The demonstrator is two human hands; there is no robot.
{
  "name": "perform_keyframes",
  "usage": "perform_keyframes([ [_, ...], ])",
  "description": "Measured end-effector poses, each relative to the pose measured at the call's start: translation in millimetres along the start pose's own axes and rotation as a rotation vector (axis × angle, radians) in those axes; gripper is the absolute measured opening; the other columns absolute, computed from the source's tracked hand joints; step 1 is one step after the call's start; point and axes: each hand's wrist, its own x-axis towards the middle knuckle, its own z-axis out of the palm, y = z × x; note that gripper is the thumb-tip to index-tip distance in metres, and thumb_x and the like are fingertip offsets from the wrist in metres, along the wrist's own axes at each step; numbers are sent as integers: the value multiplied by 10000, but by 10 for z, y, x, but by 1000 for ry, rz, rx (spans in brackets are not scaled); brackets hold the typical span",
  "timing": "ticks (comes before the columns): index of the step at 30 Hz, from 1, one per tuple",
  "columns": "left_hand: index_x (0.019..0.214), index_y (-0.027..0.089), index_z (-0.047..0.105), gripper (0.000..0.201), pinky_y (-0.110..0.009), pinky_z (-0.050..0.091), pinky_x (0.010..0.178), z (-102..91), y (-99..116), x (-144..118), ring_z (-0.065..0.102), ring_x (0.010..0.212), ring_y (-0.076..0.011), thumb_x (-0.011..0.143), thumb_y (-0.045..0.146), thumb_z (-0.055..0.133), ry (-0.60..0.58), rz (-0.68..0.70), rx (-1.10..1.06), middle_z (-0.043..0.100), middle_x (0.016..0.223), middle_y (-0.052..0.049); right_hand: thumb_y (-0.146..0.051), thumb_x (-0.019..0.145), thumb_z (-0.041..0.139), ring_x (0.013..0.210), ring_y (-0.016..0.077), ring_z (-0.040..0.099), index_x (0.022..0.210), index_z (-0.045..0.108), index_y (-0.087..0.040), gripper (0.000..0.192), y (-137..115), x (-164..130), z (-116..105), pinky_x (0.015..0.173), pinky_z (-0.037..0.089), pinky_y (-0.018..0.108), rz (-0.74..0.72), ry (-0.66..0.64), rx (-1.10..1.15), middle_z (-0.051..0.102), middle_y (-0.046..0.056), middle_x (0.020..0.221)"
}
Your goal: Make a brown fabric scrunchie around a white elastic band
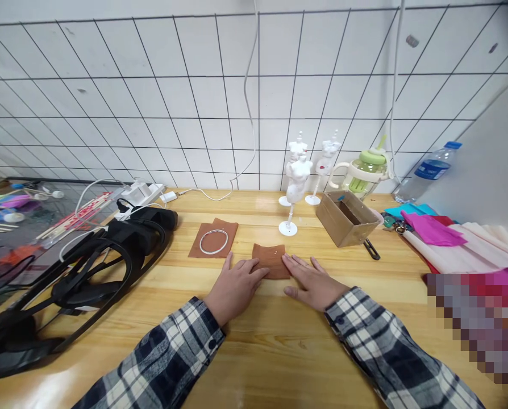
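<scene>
Between the fingertips of our two hands lies a small brown cloth [271, 262], flat on the table [275, 346]. It sits just to the right of the fingers of our left hand [234, 288] and just to the left of those of our right hand [313, 282], so it is the gap between the hands that sets its place. Both hands touch it; neither is plainly nearer, though the left reaches further over it, with its thumb across the near left part and its index finger at the left edge. The right index and middle fingertips rest at the right edge, and that thumb lies on the wood just below the near right corner.

The cloth looks slightly wider from hand to hand than from near to far, but it is so close to square that we cannot firmly call a long axis. Its far edge dips a little.

Our fingers are spread and laid palm down on both sides, pressing or resting rather than pinching; how hard, we cannot tell. Ahead and left of our left fingers is another brown piece [232, 232] with a pale ring [213, 231] on it.
</scene>
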Motion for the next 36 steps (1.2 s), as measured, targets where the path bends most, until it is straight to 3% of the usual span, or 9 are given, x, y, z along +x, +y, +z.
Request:
perform_keyframes([
  [6,1292,263,474,405,-531,192,1100,-51,-62,36,559,1083,-237,890,257,526,13,-18,-117,625,1178,-65,-399,745,695,1273,263,421,1337,500,-250,642,-1,43,-105,1076,317,453,-71,256,23,510,78,1365],
  [11,1101,257,592,222,-520,223,1066,-45,-81,71,575,1027,-217,943,267,437,24,-13,-111,655,1083,-43,-484,631,776,1241,290,425,1443,352,-217,954,-137,59,-24,1052,321,449,-53,216,-2,479,101,1387],
  [15,1092,268,604,241,-509,243,1051,-38,-86,66,576,1015,-210,956,256,406,42,-32,-140,656,1072,-41,-393,764,690,1117,250,512,1292,541,-267,562,-196,92,-16,957,367,409,-82,233,-63,602,60,1228],
  [18,1123,259,594,283,-474,296,1026,-47,-99,48,553,1061,-236,874,391,564,47,-53,-222,632,1142,-53,-308,894,531,978,219,574,1096,662,-283,243,-206,117,-32,880,369,405,-79,257,-117,682,34,1052],
  [22,1191,244,548,518,-463,290,1038,-11,-172,25,541,1100,-254,728,391,726,68,-80,-305,625,1179,-55,-299,933,462,947,193,598,1070,679,-281,258,-163,96,-55,866,367,376,-79,269,-49,706,19,1031],
  [25,1074,241,606,243,-431,287,1035,47,-243,25,582,1030,-212,831,261,608,98,-82,-328,672,1086,-32,-345,883,544,961,203,590,1128,654,-282,275,-144,56,-75,874,369,376,-89,251,-15,700,19,1040],
  [28,946,233,640,130,-388,329,980,76,-272,42,610,915,-181,877,224,530,114,-89,-359,700,961,-12,-406,758,693,987,235,566,1216,601,-268,487,-165,53,-65,878,376,395,-80,262,-14,672,40,1068],
  [33,871,225,654,101,-337,370,879,68,-238,80,589,872,-177,830,200,565,130,-137,-408,683,897,-8,-253,803,641,891,186,558,899,723,-252,126,-152,138,24,787,419,314,-34,300,82,652,24,945],
  [36,849,226,671,80,-342,362,880,76,-217,96,570,923,-195,804,246,608,131,-173,-412,658,937,-21,-232,815,622,883,181,556,847,745,-270,133,-95,151,41,795,420,312,-47,288,125,656,17,910],
])
